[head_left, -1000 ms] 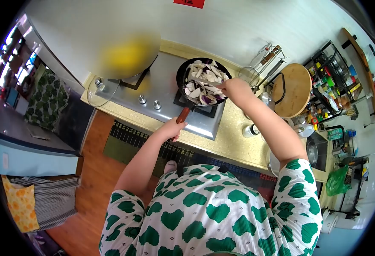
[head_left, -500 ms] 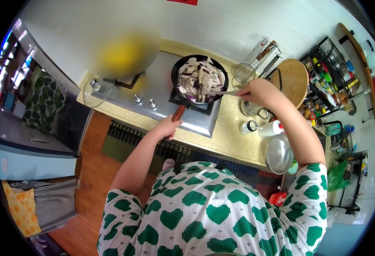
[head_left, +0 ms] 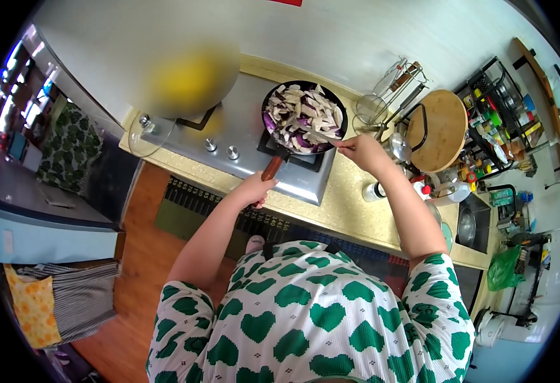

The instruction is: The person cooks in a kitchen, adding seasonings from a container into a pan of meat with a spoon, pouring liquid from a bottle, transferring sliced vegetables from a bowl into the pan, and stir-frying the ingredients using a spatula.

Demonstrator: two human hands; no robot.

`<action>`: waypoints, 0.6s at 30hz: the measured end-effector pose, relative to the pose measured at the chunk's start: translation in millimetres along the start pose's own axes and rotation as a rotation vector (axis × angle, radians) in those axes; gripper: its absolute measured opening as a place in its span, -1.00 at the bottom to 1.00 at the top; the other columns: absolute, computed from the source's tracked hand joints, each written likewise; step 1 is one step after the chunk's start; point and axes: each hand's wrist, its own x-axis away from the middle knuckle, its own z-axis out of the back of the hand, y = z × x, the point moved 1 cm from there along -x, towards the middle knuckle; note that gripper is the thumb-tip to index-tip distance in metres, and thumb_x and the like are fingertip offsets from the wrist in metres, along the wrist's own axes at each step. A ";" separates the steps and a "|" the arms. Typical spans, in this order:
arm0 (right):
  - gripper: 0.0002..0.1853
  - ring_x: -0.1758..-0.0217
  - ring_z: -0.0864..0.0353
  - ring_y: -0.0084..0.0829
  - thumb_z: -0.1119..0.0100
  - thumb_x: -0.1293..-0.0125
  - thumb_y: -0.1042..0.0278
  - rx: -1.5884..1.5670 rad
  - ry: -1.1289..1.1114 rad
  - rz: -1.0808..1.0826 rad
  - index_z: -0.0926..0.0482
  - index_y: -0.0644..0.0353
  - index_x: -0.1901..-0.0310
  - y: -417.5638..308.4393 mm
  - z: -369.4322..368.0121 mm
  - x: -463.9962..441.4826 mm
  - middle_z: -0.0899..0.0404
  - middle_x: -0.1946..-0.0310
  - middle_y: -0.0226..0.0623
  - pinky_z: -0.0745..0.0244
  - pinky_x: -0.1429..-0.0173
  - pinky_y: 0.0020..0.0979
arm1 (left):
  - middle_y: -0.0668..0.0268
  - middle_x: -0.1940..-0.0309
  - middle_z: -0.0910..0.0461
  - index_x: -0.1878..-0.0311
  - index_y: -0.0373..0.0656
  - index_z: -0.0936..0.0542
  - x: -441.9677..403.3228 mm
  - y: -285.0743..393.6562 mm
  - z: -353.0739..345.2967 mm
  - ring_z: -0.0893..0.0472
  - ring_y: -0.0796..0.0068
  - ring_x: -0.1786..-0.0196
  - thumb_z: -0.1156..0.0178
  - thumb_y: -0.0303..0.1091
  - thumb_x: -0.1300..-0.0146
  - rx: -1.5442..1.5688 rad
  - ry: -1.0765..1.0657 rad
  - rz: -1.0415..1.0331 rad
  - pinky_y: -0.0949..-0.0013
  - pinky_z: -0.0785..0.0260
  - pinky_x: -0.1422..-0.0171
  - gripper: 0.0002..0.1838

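A dark frying pan (head_left: 265, 107) filled with cut eggplant strips (head_left: 302, 115), white flesh and purple skin, sits on the right burner. Its brown wooden handle (head_left: 272, 168) points toward me, and my left hand (head_left: 254, 189) is closed around the end of it. My right hand (head_left: 364, 153), at the pan's lower right, grips a metal spatula (head_left: 320, 136). The spatula's blade reaches in among the strips, its tip partly covered by them.
A glass lid (head_left: 151, 135) lies left on the steel stove (head_left: 235, 102). Right of the pan stand a wire utensil rack (head_left: 372, 110), a round wooden board (head_left: 442, 127), a jar (head_left: 374, 191) and bottles. A blurred yellow-and-grey shape (head_left: 181, 80) hides the left burner.
My right hand has moved left and slightly down, bringing the spatula further under the eggplant. The strips have shifted and more purple skin shows. My left hand stays on the handle.
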 end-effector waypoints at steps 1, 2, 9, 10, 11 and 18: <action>-0.73 0.33 -0.68 -0.18 -0.37 -0.41 0.18 0.012 0.012 0.014 -0.78 -0.13 -0.11 -3.1 3.8 3.0 -0.76 0.26 -0.05 -0.56 0.08 -0.24 | 0.40 0.55 -0.37 -0.01 -0.19 -0.36 0.9 -0.3 1.0 -0.40 0.55 0.60 -0.22 -0.07 -0.49 0.003 0.003 0.002 0.37 -0.37 0.55 -0.61; -0.72 0.33 -0.68 -0.20 -0.37 -0.40 0.17 0.057 0.020 0.061 -0.78 -0.16 -0.11 -5.1 12.6 6.5 -0.76 0.26 -0.06 -0.55 0.09 -0.26 | 0.40 0.56 -0.37 -0.02 -0.19 -0.36 1.0 -1.0 1.7 -0.40 0.55 0.61 -0.22 -0.07 -0.49 -0.004 0.012 0.004 0.37 -0.37 0.55 -0.61; -0.74 0.27 -0.75 -0.20 -0.36 -0.31 0.19 0.452 0.079 0.283 -0.82 -0.22 -0.02 -51.9 74.1 34.1 -0.78 0.32 -0.24 -0.62 0.13 -0.22 | 0.41 0.55 -0.37 -0.04 -0.18 -0.38 -3.2 -3.8 0.3 -0.40 0.56 0.61 -0.21 -0.07 -0.50 -0.004 0.011 0.003 0.37 -0.36 0.56 -0.62; -0.73 0.28 -0.75 -0.22 -0.36 -0.30 0.21 0.514 0.086 0.340 -0.82 -0.22 -0.02 -57.2 73.5 29.4 -0.77 0.35 -0.25 -0.62 0.15 -0.21 | 0.41 0.55 -0.37 -0.04 -0.18 -0.38 -2.5 -3.7 0.7 -0.40 0.56 0.61 -0.21 -0.07 -0.50 -0.001 0.009 0.003 0.37 -0.36 0.56 -0.62; -0.72 0.29 -0.75 -0.23 -0.36 -0.29 0.23 0.576 0.095 0.397 -0.82 -0.23 -0.02 -63.5 72.7 23.7 -0.76 0.38 -0.26 -0.61 0.17 -0.21 | 0.41 0.55 -0.37 -0.04 -0.18 -0.38 -2.0 -3.5 1.2 -0.40 0.56 0.61 -0.21 -0.07 -0.50 -0.005 0.009 0.002 0.38 -0.37 0.55 -0.62; -0.89 0.24 -0.79 -0.19 -0.31 -0.23 0.42 0.820 0.130 0.558 -0.81 0.09 0.28 -84.1 24.5 -34.6 -0.76 0.39 -0.22 -0.67 0.14 -0.21 | 0.41 0.55 -0.37 -0.01 -0.17 -0.37 -2.9 -3.8 1.2 -0.40 0.56 0.60 -0.20 -0.06 -0.50 -0.005 -0.010 -0.010 0.38 -0.37 0.53 -0.63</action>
